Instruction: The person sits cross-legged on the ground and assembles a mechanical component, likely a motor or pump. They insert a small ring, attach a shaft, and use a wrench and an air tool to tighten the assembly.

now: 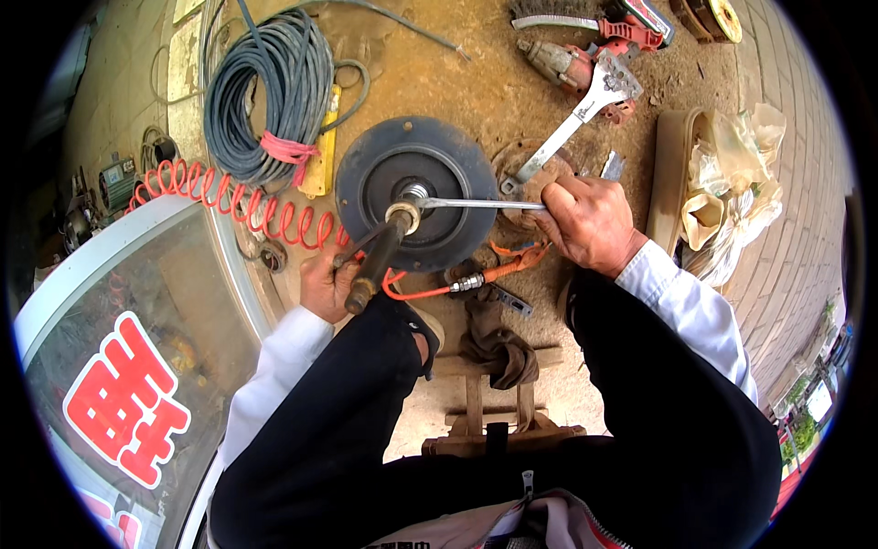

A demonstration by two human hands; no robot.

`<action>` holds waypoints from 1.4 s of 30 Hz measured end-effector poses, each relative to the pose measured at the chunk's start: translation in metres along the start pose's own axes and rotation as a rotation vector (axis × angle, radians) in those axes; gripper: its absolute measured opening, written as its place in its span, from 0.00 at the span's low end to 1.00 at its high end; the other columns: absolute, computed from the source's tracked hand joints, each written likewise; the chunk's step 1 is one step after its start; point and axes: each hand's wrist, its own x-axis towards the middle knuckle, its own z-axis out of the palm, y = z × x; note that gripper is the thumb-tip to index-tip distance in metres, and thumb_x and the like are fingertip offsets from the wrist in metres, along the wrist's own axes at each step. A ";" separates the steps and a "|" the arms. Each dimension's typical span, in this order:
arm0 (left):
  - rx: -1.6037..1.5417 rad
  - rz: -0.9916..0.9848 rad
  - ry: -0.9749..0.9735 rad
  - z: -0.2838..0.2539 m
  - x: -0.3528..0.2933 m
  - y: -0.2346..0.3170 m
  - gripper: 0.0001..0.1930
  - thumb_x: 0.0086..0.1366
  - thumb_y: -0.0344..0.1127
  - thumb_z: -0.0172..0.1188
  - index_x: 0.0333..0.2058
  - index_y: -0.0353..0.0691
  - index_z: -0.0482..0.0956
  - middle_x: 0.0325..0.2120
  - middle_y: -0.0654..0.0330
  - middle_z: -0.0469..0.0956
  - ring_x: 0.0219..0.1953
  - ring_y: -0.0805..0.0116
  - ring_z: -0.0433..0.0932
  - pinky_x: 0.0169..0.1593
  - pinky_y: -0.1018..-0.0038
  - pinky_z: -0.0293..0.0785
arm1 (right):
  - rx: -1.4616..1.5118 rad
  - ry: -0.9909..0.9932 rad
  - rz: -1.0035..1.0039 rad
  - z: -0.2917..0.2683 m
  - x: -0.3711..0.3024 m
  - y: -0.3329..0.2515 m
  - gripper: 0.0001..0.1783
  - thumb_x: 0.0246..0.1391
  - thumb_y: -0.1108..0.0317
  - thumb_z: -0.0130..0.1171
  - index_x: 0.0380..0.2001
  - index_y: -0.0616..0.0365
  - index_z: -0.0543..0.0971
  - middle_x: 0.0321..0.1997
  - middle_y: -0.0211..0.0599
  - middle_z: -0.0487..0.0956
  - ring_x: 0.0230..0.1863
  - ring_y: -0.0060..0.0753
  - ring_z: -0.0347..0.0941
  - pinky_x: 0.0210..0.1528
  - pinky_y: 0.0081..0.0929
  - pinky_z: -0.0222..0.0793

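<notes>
A metal shaft (378,260) stands out from the middle of a round black flanged disc (361,188), with a pale ring nut around its upper part. My right hand (590,224) is wrapped round the end of a silver wrench (489,203), whose head meets the shaft by a bright threaded section. Beside the shaft's lower end, my left hand (326,284) is closed on a dark metal bar (366,240) that reaches toward the ring nut. The bar's far end and most of my left fingers are hidden behind the shaft.
Right of the disc lie a white-handled tool (558,142), a red power drill (560,66) and a wire brush (558,20). A cable coil (274,91) and red coiled air hose (233,206) are left. A glass-panelled door (137,265) stands close to my left arm.
</notes>
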 end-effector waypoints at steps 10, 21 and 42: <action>0.116 -0.030 0.095 -0.021 -0.012 0.010 0.17 0.70 0.46 0.57 0.33 0.36 0.76 0.16 0.56 0.71 0.18 0.63 0.73 0.25 0.69 0.68 | 0.083 0.008 0.126 -0.003 -0.008 0.004 0.14 0.53 0.62 0.64 0.25 0.56 0.71 0.23 0.39 0.72 0.23 0.47 0.73 0.24 0.42 0.69; -0.063 -0.185 0.013 -0.046 -0.015 0.026 0.14 0.69 0.42 0.58 0.35 0.34 0.76 0.23 0.52 0.74 0.24 0.55 0.75 0.30 0.67 0.71 | 0.249 -0.060 0.332 -0.004 -0.013 -0.017 0.11 0.61 0.66 0.58 0.28 0.62 0.74 0.20 0.48 0.72 0.21 0.55 0.72 0.25 0.40 0.66; -0.054 -0.056 -0.083 -0.058 -0.007 0.026 0.14 0.60 0.41 0.67 0.28 0.36 0.76 0.21 0.54 0.75 0.24 0.49 0.76 0.26 0.58 0.71 | 0.104 -0.077 0.404 0.002 -0.024 -0.017 0.20 0.67 0.55 0.50 0.31 0.63 0.76 0.20 0.40 0.73 0.20 0.38 0.70 0.24 0.33 0.64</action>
